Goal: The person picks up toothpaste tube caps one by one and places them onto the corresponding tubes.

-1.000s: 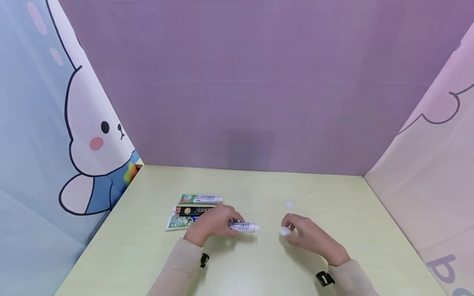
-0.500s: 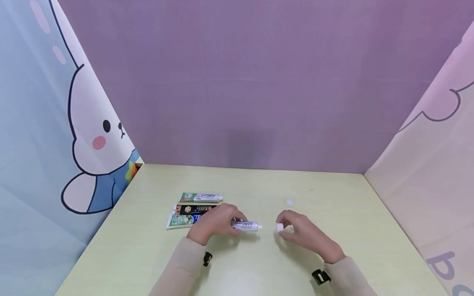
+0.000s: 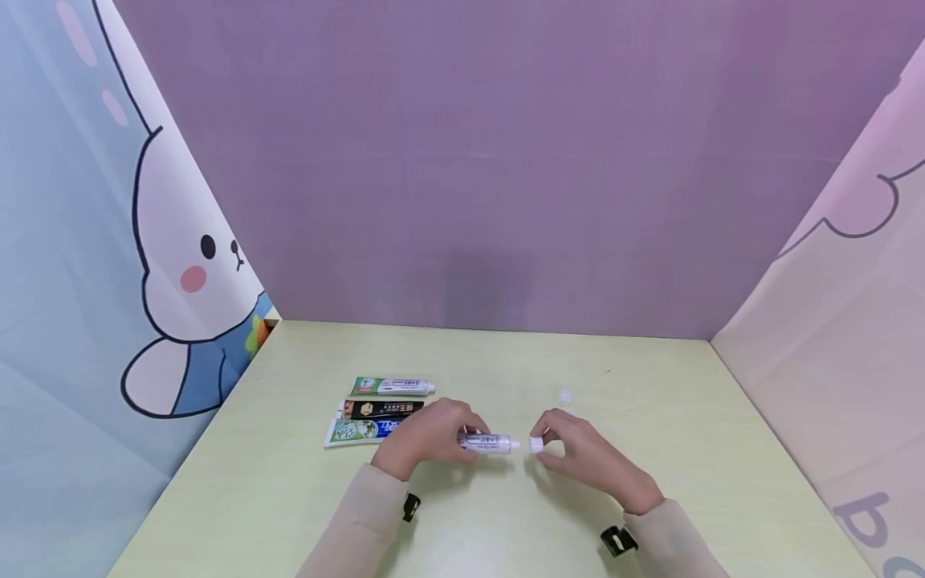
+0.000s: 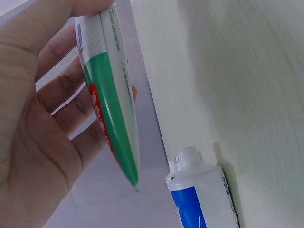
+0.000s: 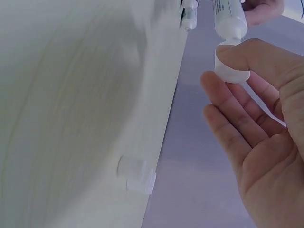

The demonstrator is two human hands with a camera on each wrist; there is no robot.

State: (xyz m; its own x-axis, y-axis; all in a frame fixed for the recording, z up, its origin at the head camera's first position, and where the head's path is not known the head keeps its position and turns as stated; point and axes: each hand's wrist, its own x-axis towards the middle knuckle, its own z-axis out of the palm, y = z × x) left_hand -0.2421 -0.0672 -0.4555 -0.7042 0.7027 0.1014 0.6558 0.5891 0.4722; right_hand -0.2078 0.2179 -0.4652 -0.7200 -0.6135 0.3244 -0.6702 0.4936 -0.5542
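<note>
My left hand (image 3: 433, 433) grips a white and green toothpaste tube (image 3: 487, 443) just above the table, its bare nozzle pointing right. The tube's green tail (image 4: 114, 123) hangs below the fingers in the left wrist view. Facing that nozzle, my right hand (image 3: 588, 453) pinches a white cap (image 3: 536, 445) between thumb and fingers. A small gap separates cap and nozzle in the head view. From the right wrist, the cap (image 5: 230, 66) appears right at the nozzle; whether they touch I cannot tell.
Left of the hands lie a green and white tube (image 3: 393, 387), a black tube (image 3: 379, 409) and a green, white and blue tube (image 3: 354, 432), partly behind my left hand. Loose white caps (image 5: 133, 167) rest on the table beyond my right hand. A purple panel (image 3: 470, 201) stands behind.
My right hand has moved left with the cap, turning it toward the tube. My left hand has brought the tube slightly right, narrowing the gap between them.
</note>
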